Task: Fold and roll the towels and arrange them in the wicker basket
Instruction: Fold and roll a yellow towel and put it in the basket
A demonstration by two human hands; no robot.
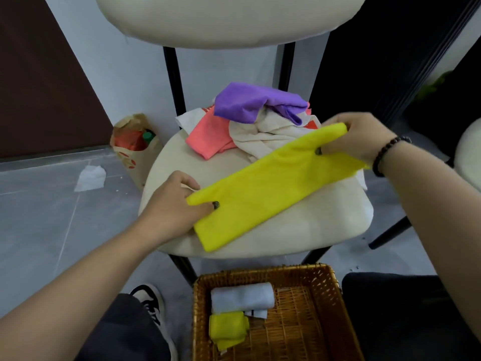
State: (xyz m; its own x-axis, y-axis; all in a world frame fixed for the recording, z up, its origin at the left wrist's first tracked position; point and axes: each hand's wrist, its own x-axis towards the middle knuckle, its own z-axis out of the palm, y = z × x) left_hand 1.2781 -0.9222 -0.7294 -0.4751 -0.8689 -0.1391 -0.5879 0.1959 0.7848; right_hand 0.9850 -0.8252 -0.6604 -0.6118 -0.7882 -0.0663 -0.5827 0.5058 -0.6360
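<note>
Your left hand [177,201] pinches the near end of the folded yellow towel [268,188], thumb on top and fingers curled under its edge at about 8 o'clock on the chair seat [299,225]. The towel lies as a long strip running diagonally across the seat toward 2 o'clock, folded but not yet rolled, so I judge rolling is your next step. Behind it, at 12 o'clock, a loose heap waits: a pink towel [208,134], a cream cloth [263,136] and a purple towel [250,101], all unfolded. Your right hand [361,138] grips the far end of the strip. Below, at 6 o'clock, the wicker basket [335,303] holds just two finished pieces, a white rolled towel [242,295] and a small yellow roll [227,330], so most remains.
</note>
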